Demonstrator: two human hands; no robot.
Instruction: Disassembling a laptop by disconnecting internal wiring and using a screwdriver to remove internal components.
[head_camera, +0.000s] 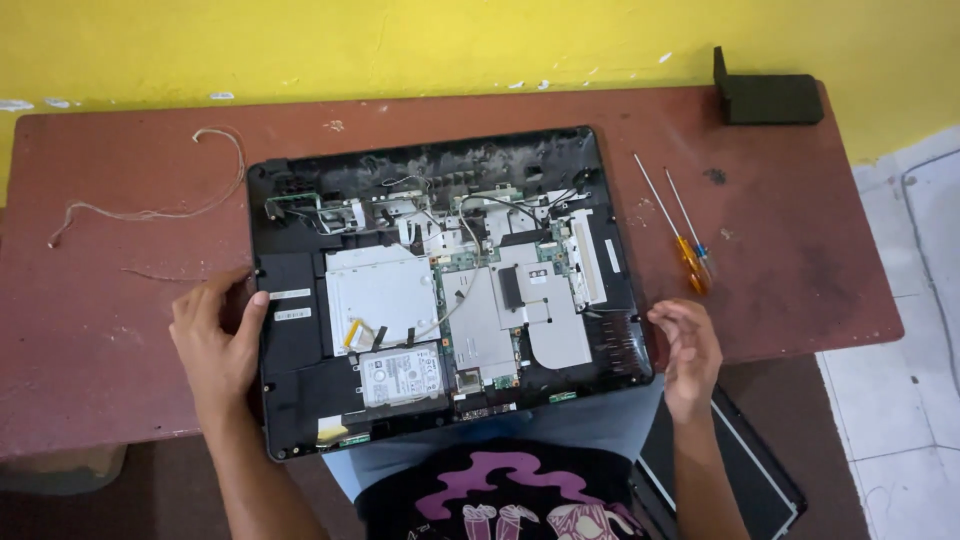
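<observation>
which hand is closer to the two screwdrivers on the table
Right. The right hand hovers just below the screwdrivers; the left hand rests on the opened computer's far left edge.

1. Bare desk (100, 330) is lying open left of the opened computer case (290, 350).
2. Two screwdrivers (685, 245) are blocking the right side.
3. A black block (770, 98) is occupying the far right corner.
4. A string (150, 210) is trailing far left.
</observation>
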